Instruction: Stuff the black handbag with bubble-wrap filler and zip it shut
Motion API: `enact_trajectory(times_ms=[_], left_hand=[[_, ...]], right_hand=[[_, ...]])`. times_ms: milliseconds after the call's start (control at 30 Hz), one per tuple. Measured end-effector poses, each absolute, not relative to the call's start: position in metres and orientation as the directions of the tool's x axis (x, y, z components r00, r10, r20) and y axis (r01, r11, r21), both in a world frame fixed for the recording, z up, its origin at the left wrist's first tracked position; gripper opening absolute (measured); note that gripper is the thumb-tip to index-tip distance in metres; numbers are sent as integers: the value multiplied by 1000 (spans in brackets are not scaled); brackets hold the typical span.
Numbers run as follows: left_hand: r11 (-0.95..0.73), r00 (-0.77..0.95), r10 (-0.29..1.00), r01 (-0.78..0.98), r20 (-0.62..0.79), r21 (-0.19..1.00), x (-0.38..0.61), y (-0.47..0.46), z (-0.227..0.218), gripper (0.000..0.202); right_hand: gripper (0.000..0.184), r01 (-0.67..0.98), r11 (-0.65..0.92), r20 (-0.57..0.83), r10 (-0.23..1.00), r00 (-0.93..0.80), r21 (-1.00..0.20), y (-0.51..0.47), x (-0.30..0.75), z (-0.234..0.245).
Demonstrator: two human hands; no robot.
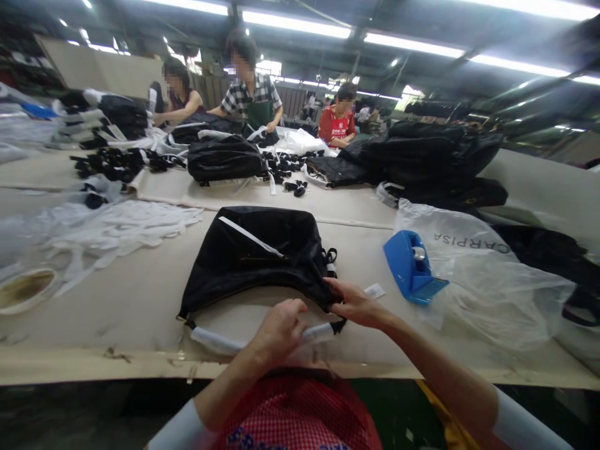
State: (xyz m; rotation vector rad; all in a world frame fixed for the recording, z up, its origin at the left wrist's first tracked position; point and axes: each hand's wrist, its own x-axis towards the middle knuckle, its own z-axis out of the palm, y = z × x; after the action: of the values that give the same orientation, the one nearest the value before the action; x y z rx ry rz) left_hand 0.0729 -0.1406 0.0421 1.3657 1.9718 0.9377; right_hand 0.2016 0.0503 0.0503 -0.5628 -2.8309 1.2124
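A black handbag (262, 244) lies on the table before me, with a white strip (250, 236) across its front. Its shoulder strap (218, 340), wrapped in white, curves toward the table's near edge. My right hand (351, 302) pinches the bag's right corner, close to where the strap joins. Over the strap, my left hand (284, 325) has its fingers curled together; whatever they may hold is hidden. Beside the bag's right side is a small bundle of black straps (330, 261), and a white tag (375, 291) lies past my right hand.
Right of the bag stand a blue tape dispenser (410, 269) and a clear plastic bag (487, 281). White strips (122, 231) and a tape roll (25, 290) lie left. Black bags (225, 156) are piled farther back, where several people work.
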Motion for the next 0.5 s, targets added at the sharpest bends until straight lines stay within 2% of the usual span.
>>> enact_trajectory(times_ms=[67, 133, 233, 300, 367, 433, 500], left_hand=[[205, -389, 919, 334, -64, 920, 97, -124, 25, 33], [181, -463, 881, 143, -96, 973, 113, -110, 11, 36], [180, -566, 816, 63, -114, 982, 124, -98, 2, 36], [209, -578, 810, 127, -99, 970, 124, -96, 4, 33], [296, -577, 811, 262, -97, 919, 123, -98, 11, 24], [396, -588, 805, 443, -72, 804, 121, -100, 21, 15], [443, -588, 809, 612, 3, 655, 121, -101, 31, 18]], right_hand=[[54, 345, 660, -94, 385, -918, -668, 41, 205, 45], [53, 398, 694, -71, 449, -891, -600, 32, 208, 42], [56, 495, 734, -46, 539, -841, -464, 22, 211, 39], [56, 510, 750, -35, 549, -835, -421, 21, 213, 36], [58, 475, 769, -19, 518, -855, -427, 21, 216, 33], [67, 428, 788, 7, 480, -877, -442, 21, 218, 33], [72, 418, 807, 12, 465, -885, -417, 17, 221, 37]])
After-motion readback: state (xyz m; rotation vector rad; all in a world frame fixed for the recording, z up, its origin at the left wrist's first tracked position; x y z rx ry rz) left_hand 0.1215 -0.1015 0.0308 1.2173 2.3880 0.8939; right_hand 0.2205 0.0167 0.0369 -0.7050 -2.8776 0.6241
